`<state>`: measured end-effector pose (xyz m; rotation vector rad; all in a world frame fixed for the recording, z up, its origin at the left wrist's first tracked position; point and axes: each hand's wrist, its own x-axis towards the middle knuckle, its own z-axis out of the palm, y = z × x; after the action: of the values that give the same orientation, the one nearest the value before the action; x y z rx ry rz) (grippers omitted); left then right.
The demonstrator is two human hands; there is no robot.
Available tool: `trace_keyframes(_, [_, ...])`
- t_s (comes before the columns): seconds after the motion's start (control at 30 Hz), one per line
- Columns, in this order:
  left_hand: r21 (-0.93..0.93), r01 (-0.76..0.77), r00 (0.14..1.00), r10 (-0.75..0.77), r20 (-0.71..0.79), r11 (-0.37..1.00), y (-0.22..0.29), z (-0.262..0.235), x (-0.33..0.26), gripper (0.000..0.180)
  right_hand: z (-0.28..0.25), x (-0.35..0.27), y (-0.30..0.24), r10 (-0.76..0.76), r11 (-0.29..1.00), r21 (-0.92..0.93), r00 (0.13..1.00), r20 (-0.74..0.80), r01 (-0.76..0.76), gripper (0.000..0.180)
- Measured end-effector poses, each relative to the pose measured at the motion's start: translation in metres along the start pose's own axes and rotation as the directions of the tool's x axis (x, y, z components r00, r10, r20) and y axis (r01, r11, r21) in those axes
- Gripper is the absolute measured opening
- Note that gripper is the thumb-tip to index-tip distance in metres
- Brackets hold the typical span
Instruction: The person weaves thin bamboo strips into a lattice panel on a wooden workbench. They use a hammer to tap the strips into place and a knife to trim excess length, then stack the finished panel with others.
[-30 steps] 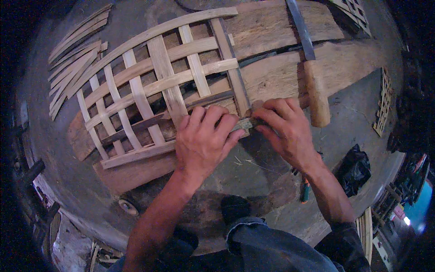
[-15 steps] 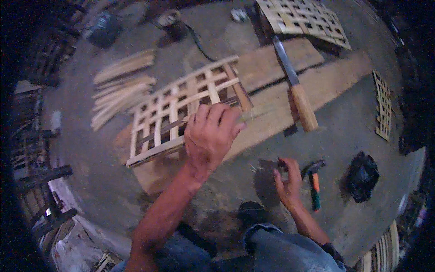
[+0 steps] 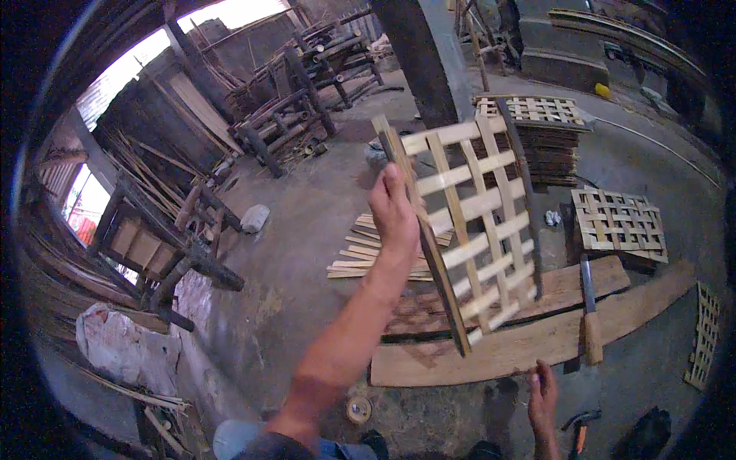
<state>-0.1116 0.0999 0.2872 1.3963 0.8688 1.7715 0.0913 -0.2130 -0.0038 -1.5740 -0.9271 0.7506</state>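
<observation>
My left hand [image 3: 395, 213] is closed on the side rail of a woven slat panel [image 3: 480, 204], which has pale crossing strips between darker edge rails. The panel is raised and tilted up on edge above the boards. Low at the right, my right hand [image 3: 543, 397] holds nothing that I can see, its fingers stretched out. Nearby lies a claw hammer [image 3: 581, 434] with an orange grip, partly cut off by the picture's lower rim. A large knife [image 3: 590, 314] with a wooden handle rests across the wooden boards [image 3: 491, 359].
Loose pale strips [image 3: 360, 253] lie behind my left hand. Another woven panel [image 3: 619, 222] is at the right, beyond it a stack of panels [image 3: 537, 149]. A narrow panel [image 3: 703, 333] lies at the far right. A post [image 3: 422, 61] and log frames [image 3: 307, 84] stand farther back.
My left hand has lifted the panel off the boards and turned it up on edge. The head view has swung up and left. My right hand's fingers have straightened.
</observation>
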Motion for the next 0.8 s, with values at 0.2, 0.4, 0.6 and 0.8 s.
trace_keyframes(0.2, [-0.216,0.334,0.930,-0.359,-0.083,0.917,-0.012,-0.001,-0.079,0.043,0.012,0.014,-0.070,0.292,0.612,0.687,0.919,0.265,-0.392,0.074])
trace_keyframes(0.4, [-0.285,0.451,0.878,-0.478,-0.032,0.846,-0.056,-0.022,-0.105,0.042,-0.001,-0.004,-0.041,0.417,0.472,0.741,0.861,0.290,-0.478,0.069])
trace_keyframes(0.6, [0.066,0.358,0.929,-0.363,0.078,0.931,-0.079,-0.058,-0.114,0.040,0.016,-0.016,-0.033,0.342,0.668,0.705,0.940,-0.007,-0.238,0.073])
trace_keyframes(0.8, [0.047,0.591,0.799,-0.593,0.104,0.805,-0.097,-0.063,-0.127,0.028,-0.016,0.009,-0.019,0.397,0.772,0.563,0.916,-0.061,-0.297,0.073])
